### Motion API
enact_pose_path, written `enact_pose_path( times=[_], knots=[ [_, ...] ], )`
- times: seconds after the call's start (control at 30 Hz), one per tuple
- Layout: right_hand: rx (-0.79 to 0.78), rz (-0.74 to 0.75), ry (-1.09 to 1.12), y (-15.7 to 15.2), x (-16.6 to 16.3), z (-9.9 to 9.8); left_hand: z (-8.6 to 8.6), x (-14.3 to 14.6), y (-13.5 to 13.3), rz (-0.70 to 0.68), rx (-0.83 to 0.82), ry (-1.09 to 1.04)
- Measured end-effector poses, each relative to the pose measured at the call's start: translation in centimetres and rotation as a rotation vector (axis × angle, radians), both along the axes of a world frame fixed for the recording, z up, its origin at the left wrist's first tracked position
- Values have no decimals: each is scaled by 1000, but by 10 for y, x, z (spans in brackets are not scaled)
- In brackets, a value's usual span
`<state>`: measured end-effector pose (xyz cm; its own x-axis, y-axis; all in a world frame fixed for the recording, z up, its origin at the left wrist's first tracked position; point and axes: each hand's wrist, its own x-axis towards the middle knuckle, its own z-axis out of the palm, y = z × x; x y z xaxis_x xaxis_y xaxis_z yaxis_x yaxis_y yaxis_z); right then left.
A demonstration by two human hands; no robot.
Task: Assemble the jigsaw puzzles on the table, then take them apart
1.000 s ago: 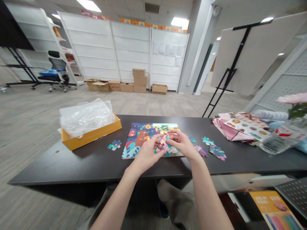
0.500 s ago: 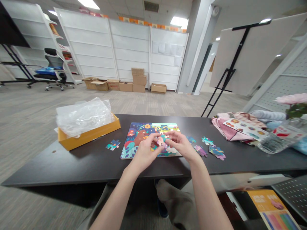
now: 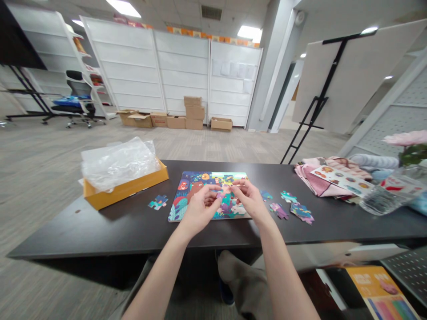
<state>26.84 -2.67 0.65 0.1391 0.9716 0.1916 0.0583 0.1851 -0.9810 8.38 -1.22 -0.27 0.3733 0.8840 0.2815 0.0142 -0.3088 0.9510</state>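
A colourful jigsaw puzzle board lies in the middle of the dark table. My left hand and my right hand meet above its centre, fingers pinched together on a small puzzle piece held between them. Loose puzzle pieces lie to the right of the board. One more loose piece rests to the left of the board.
A yellow box holding a clear plastic bag stands at the left. Pink cloth, a printed sheet and a glass vase with flowers crowd the right end. An easel stands behind the table.
Both hands have moved a little farther over the board with the piece held between them; the view shifted slightly.
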Motion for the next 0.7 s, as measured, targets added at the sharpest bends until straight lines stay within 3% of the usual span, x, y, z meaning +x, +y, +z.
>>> enact_pose_path(
  times=[0.2,0.3,0.37,0.47,0.6,0.7],
  knots=[
    [30,181,-85,-5,8,-1,3,-2,1,8,80,99],
    [11,191,-125,-5,11,-4,2,0,1,62,100,111],
    [17,135,-154,-3,17,-7,-1,1,1,122,166,203],
    [54,-74,-228,5,37,-13,-5,0,0,185,359,498],
    [83,-376,-368,21,71,-19,-10,0,-4,112,535,844],
    [73,-428,-368,36,84,-20,-10,1,-6,91,548,929]
  ],
)
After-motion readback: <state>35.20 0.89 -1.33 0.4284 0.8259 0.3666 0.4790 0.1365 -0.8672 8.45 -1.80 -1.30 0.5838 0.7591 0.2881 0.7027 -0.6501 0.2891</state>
